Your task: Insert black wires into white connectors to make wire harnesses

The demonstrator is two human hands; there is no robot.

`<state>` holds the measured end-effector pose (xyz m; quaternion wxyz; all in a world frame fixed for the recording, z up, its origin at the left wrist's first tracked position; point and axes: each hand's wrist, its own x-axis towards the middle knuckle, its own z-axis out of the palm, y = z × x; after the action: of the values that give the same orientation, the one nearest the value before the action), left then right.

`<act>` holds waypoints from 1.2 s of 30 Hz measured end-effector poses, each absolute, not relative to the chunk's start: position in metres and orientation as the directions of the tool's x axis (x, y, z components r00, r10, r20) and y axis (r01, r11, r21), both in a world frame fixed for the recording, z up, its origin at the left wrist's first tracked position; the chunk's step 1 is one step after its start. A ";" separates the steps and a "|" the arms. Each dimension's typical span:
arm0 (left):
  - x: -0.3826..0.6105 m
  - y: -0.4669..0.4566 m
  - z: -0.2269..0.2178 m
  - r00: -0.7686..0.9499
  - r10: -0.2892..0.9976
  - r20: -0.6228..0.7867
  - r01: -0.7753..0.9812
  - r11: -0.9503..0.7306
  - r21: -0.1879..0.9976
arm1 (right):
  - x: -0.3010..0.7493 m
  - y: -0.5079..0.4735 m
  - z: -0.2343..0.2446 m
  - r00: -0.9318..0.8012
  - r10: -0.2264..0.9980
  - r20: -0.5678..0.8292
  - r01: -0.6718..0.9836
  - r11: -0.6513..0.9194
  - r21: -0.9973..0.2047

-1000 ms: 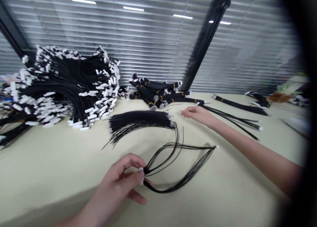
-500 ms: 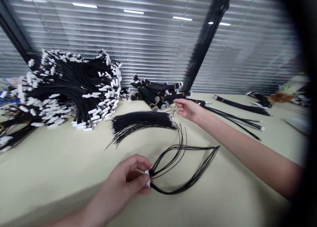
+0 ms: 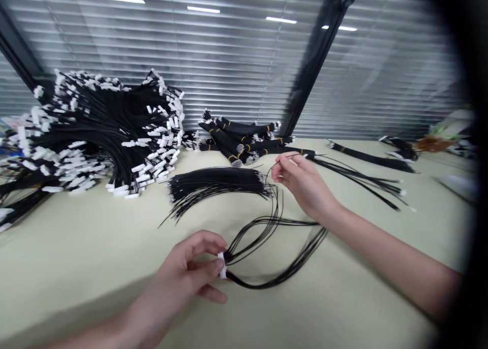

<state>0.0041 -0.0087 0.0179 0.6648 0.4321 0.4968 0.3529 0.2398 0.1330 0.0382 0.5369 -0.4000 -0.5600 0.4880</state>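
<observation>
Between the thumb and fingers of my left hand (image 3: 194,267) is a white connector (image 3: 222,265), part of a wire harness. Its thin black wires (image 3: 282,278) run out to the right and loop back over the table. My right hand (image 3: 293,176) is pinched on a single thin black wire (image 3: 270,169), just right of the loose wire bundle. That bundle of black wires (image 3: 217,181) lies flat, with shiny metal tips at both ends and some strands fanned out along its front. My right wrist hides part of the looped wires.
A big heap of black cables with white connectors (image 3: 114,120) is at the back left. Behind the loose bundle lie several tied black wire bundles (image 3: 244,138). More wires (image 3: 358,176) and a tied bundle (image 3: 369,157) are on the right. Window blinds (image 3: 229,59) stand behind the table (image 3: 95,247).
My right hand has moved slightly to the right, with a wire now showing across its fingertips. My left hand and the connector have shifted a little left and up; the view has tilted slightly.
</observation>
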 end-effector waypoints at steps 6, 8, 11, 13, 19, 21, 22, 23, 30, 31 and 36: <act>0.005 -0.008 0.018 0.263 0.896 -0.359 -0.032 0.379 0.925 | 0.262 0.182 0.008 -0.147 0.988 0.041 0.037 0.047 -0.998; 0.005 -0.007 0.018 0.266 0.896 -0.357 -0.036 0.379 0.925 | 0.266 0.186 0.005 -0.150 0.988 0.017 0.061 0.026 -0.998; 0.006 -0.007 0.020 0.258 0.892 -0.370 -0.035 0.391 0.920 | 0.269 0.186 0.003 -0.121 0.992 0.043 0.073 0.052 -0.996; 0.006 -0.007 0.021 0.259 0.888 -0.380 -0.033 0.402 0.915 | 0.270 0.186 0.003 -0.086 0.993 0.083 0.076 0.090 -0.993; 0.006 -0.007 0.021 0.268 0.886 -0.378 -0.041 0.402 0.915 | 0.278 0.191 0.001 -0.031 0.986 0.163 0.087 0.166 -0.982; 0.006 -0.007 0.021 0.266 0.886 -0.380 -0.038 0.404 0.914 | 0.280 0.192 0.002 -0.032 0.985 0.167 0.086 0.169 -0.982; 0.006 -0.007 0.021 0.263 0.886 -0.381 -0.037 0.404 0.914 | 0.280 0.191 0.003 -0.037 0.984 0.172 0.084 0.174 -0.981; 0.006 -0.007 0.022 0.263 0.886 -0.382 -0.037 0.405 0.913 | 0.280 0.189 0.005 -0.045 0.983 0.180 0.078 0.183 -0.980; 0.004 -0.012 0.020 0.380 0.857 -0.347 -0.025 0.384 0.923 | 0.257 0.166 0.022 -0.190 0.965 0.180 0.021 0.187 -0.982; 0.004 -0.012 0.020 0.401 0.852 -0.336 -0.024 0.376 0.926 | 0.253 0.162 0.023 -0.225 0.962 0.156 0.023 0.166 -0.986; 0.005 -0.009 0.018 0.444 0.839 -0.315 -0.028 0.364 0.931 | 0.238 0.145 0.023 -0.405 0.914 -0.002 0.068 0.028 -0.997</act>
<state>0.0053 -0.0095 0.0182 0.7060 0.4730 0.4286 0.3069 0.2382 0.1454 0.0227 0.3707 -0.4001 -0.6138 0.5708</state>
